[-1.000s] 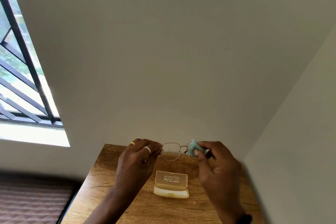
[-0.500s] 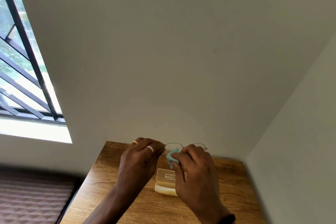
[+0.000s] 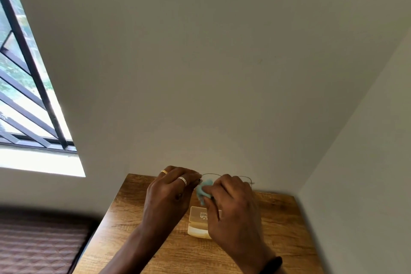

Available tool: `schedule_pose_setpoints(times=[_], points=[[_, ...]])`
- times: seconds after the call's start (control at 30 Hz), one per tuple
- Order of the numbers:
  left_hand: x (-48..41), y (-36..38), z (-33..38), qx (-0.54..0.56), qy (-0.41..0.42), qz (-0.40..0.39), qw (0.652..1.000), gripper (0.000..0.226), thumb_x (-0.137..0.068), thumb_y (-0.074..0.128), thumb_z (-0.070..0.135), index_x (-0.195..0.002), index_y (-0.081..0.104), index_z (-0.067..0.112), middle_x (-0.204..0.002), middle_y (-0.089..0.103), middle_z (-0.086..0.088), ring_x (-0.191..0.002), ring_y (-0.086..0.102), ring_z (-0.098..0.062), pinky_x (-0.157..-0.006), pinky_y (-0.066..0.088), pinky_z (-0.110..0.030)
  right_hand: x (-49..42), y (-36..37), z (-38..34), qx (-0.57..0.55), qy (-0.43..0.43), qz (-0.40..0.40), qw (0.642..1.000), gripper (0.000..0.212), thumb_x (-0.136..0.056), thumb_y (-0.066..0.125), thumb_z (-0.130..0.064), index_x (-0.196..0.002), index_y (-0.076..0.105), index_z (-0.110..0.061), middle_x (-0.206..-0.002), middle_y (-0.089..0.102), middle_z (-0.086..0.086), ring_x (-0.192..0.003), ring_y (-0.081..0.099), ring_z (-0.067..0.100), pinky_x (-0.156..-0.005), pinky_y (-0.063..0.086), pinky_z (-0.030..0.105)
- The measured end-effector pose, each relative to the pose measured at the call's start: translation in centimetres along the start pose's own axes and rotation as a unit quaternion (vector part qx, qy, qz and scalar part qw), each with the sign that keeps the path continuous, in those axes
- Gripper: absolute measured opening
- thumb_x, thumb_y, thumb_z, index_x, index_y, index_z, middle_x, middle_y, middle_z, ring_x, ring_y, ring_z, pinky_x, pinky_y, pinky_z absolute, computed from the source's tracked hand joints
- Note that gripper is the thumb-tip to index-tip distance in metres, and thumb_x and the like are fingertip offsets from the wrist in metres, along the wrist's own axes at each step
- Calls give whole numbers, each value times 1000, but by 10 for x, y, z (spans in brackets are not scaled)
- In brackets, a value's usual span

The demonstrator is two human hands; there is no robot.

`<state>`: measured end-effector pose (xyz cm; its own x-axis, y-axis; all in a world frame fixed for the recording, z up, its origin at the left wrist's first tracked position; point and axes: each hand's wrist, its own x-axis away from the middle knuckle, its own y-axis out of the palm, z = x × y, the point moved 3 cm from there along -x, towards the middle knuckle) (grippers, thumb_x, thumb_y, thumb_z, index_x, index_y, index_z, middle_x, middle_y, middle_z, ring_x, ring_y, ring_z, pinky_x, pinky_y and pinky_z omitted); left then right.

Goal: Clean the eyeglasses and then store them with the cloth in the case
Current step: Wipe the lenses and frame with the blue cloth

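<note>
a: where are the eyeglasses sitting right now?
b: they are hanging in the air over the far end of the table, with the long axis running left to right across the view. the left hand is pinching the frame's left end, fingers curled together on it.
a: and the cloth?
b: the right hand is pinching it between thumb and fingertips and pressing it on the lens nearest the left hand's fingers. the other lens is showing bare beyond the right knuckles.
a: so which way is the next rub heading?
b: i am judging rightward along the frame, and the right hand is the nearer one.
a: is anything getting in the way?
b: the case is lying on the table below the hands, looking open and partly hidden by the right hand. the window is sitting well off to the left.
</note>
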<state>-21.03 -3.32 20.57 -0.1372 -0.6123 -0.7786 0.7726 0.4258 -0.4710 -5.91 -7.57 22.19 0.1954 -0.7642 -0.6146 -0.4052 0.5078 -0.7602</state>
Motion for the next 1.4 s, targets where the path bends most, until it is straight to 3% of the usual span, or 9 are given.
schedule_pose_setpoints(times=[0.13,0.3,0.6,0.83,0.97,1.17,1.27,1.33,1.4], points=[[2,-2,-2,0,-1,0,1000,21,-88,64,25,-93,78,11,-92,75,4,-86,67,-9,-64,57,-30,7,-5,12,20,23,-4,1000,24,-75,80,-26,-96,70,-21,-93,61,-8,-86,52,6,-71,48,23],[1,-1,2,8,2,3,1000,20,-88,65,25,-94,78,11,-93,75,2,-87,68,-11,-64,58,-32,-14,-14,19,19,60,38,997,20,-77,79,-23,-94,70,-21,-89,59,-8,-81,51,8,-67,49,29],[1,-2,-1,9,2,9,1000,21,-88,63,23,-96,78,9,-94,75,1,-89,69,-13,-65,59,-33,-3,2,-7,8,-7,-12,1000,20,-82,71,-29,-99,68,-21,-94,58,-7,-85,50,7,-70,47,22],[7,-1,-3,25,-11,1,1000,18,-87,66,22,-95,78,11,-94,75,3,-88,68,-13,-63,58,-34,-1,-12,20,26,36,9,999,23,-76,79,-23,-97,70,-20,-90,60,-8,-81,50,6,-67,45,22],[5,1,-1,28,-10,-3,1000,18,-87,67,21,-97,77,10,-96,75,2,-90,68,-13,-65,58,-34,-17,-11,15,15,47,37,998,17,-80,73,-24,-96,70,-20,-90,58,-8,-82,51,7,-68,49,27],[4,-4,-4,29,-18,8,999,15,-82,73,12,-96,78,8,-96,75,1,-90,69,-14,-66,59,-35,0,-1,-6,-19,16,-7,1000,20,-83,65,-33,-101,68,-24,-96,60,-9,-88,52,5,-72,50,23],[6,-13,-4,30,-31,25,999,15,-85,70,17,-93,78,7,-95,75,2,-90,68,-9,-76,54,-20,16,-8,9,-62,47,-5,997,18,-84,67,-33,-100,70,-24,-95,60,-13,-86,53,2,-72,50,21],[8,-17,-5,25,-37,33,998,12,-81,73,12,-90,78,7,-93,76,2,-90,66,-7,-83,44,-8,23,-23,27,-116,100,44,987,15,-85,70,-29,-98,72,-22,-92,62,-14,-82,58,2,-70,52,21],[11,-19,-5,28,-42,35,998,12,-77,75,7,-89,78,5,-93,76,1,-90,66,-7,-84,42,-7,25,-41,48,-127,147,106,975,14,-83,75,-19,-96,73,-17,-90,65,-9,-79,63,5,-69,51,12]])
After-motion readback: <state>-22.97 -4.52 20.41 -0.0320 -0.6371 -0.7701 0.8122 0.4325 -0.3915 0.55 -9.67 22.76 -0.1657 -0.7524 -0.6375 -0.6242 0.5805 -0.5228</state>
